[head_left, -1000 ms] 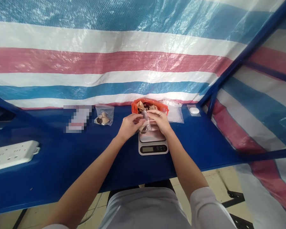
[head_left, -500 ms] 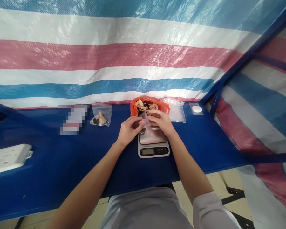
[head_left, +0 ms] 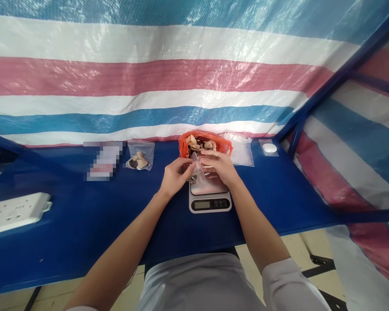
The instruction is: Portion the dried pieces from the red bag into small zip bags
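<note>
A small clear plastic bag (head_left: pixel 199 172) is held between my two hands above the metal plate of a white kitchen scale (head_left: pixel 210 204). My left hand (head_left: pixel 176 175) pinches the bag's left side, near a dark piece low inside it. On the other side my right hand (head_left: pixel 221 166) grips the bag's upper edge with bent fingers. Just behind the hands stands an open orange plastic bag (head_left: pixel 227 146) full of pale and dark dried slices (head_left: pixel 202 141). The scale's display looks blank.
To the left lies a clear zip bag (head_left: pixel 140 156) with several slices, beside a blurred-out packet (head_left: pixel 104 160). A white power strip (head_left: pixel 17 212) sits at the far left. Clear bags (head_left: pixel 243 151) and a white oval object (head_left: pixel 269 148) lie right. Striped sheeting (head_left: pixel 149 77) hangs behind.
The view has shifted slightly. Both hands stay over the scale with the clear bag between them, and the bag has tilted a little.
</note>
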{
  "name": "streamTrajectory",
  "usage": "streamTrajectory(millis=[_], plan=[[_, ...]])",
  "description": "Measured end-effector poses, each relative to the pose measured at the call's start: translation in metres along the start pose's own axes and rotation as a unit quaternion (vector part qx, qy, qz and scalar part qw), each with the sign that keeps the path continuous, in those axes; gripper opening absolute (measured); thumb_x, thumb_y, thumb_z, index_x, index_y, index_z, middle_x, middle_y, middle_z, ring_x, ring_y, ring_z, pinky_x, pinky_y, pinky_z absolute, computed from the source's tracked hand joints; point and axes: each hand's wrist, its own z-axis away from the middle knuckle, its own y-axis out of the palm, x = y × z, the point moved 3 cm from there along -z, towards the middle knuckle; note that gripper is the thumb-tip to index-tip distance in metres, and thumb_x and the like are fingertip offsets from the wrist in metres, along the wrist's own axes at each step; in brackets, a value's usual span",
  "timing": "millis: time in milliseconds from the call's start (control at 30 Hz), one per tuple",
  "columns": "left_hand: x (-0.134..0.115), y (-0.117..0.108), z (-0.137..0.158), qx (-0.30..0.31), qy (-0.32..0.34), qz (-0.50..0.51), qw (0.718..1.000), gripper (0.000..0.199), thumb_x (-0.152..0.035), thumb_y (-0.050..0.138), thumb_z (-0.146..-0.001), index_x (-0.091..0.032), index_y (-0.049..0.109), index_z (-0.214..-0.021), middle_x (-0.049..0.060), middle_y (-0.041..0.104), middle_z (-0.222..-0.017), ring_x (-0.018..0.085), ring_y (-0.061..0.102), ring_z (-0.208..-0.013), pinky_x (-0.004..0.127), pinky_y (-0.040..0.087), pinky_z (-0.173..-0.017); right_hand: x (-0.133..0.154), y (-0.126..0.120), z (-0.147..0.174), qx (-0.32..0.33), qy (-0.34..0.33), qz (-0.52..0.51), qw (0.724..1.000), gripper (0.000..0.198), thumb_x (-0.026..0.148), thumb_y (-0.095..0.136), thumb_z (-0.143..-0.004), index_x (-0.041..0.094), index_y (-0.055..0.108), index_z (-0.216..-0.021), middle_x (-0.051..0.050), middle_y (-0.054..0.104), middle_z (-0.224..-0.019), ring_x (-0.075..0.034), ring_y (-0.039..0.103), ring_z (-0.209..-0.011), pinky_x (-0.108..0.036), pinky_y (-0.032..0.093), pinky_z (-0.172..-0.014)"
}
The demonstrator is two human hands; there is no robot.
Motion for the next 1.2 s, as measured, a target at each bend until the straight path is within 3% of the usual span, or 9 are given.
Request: streamTrajectory(millis=[200,333,500,700,800,1000,1200], plan=[[-0.013,0.003,-0.003,-0.003,-0.033,0.007,0.999,0.029,-0.046,0.065,-0.088,-0.019,0.073,-0.093,0.005,0.074,-0.091,0.016,0.065,-0.075,0.028,0.052,-0.072,0.002,0.0,0.005,0.005,-0.011,0.051,0.999,0.031,0.033,0.085,-0.066,0.022,0.076,-0.094,-0.004,0.077,-0.085,-0.022,0.073,-0.072,-0.041,0.064,-0.07],[-0.023,0.004,-0.008,-0.02,-0.035,0.003,0.999,0.027,-0.045,0.07,-0.083,-0.019,0.072,-0.089,0.004,0.073,-0.088,0.016,0.065,-0.076,0.029,0.053,-0.074,0.008,-0.003,0.007,-0.006,-0.041,0.057,0.998,0.032,0.036,0.086,-0.065,0.022,0.077,-0.093,-0.003,0.077,-0.086,-0.024,0.074,-0.083,-0.041,0.064,-0.078],[-0.026,0.005,-0.013,-0.02,0.004,-0.008,1.0,0.016,-0.035,0.07,-0.083,-0.02,0.071,-0.089,0.003,0.071,-0.086,0.015,0.063,-0.073,0.028,0.053,-0.074,0.013,-0.006,0.002,0.002,-0.116,0.064,0.991,0.035,0.037,0.088,-0.061,0.021,0.078,-0.09,-0.005,0.077,-0.101,-0.027,0.07,-0.108,-0.044,0.058,-0.096],[-0.024,0.011,-0.017,-0.002,0.026,-0.017,1.0,0.014,-0.032,0.066,-0.084,-0.021,0.074,-0.085,0.003,0.072,-0.083,0.014,0.062,-0.068,0.027,0.051,-0.07,0.014,-0.013,0.004,0.01,-0.111,0.064,0.992,0.031,0.036,0.087,-0.064,0.025,0.079,-0.092,-0.003,0.077,-0.099,-0.026,0.072,-0.103,-0.046,0.06,-0.093],[-0.023,0.014,-0.02,0.021,-0.015,0.003,1.0,0.017,-0.035,0.066,-0.082,-0.02,0.076,-0.082,0.003,0.074,-0.08,0.016,0.063,-0.067,0.028,0.051,-0.07,0.012,-0.015,0.003,0.018,-0.113,0.055,0.992,0.034,0.038,0.085,-0.068,0.026,0.079,-0.099,-0.004,0.078,-0.1,-0.027,0.071,-0.105,-0.047,0.06,-0.093],[-0.019,0.011,-0.027,0.079,-0.165,0.107,0.977,0.038,-0.053,0.066,-0.082,-0.017,0.073,-0.072,0.002,0.068,-0.064,0.015,0.059,-0.06,0.026,0.046,-0.059,0.005,-0.011,0.0,0.018,-0.136,0.025,0.99,0.04,0.04,0.088,-0.062,0.025,0.078,-0.097,-0.005,0.075,-0.116,-0.027,0.07,-0.109,-0.045,0.061,-0.091],[-0.017,0.007,-0.034,0.094,-0.221,0.169,0.956,0.047,-0.061,0.072,-0.076,-0.015,0.069,-0.065,0.001,0.06,-0.057,0.013,0.054,-0.055,0.026,0.043,-0.057,-0.002,-0.005,0.001,0.012,-0.14,0.025,0.99,0.046,0.042,0.088,-0.06,0.024,0.075,-0.1,-0.004,0.073,-0.121,-0.026,0.069,-0.11,-0.041,0.061,-0.091]])
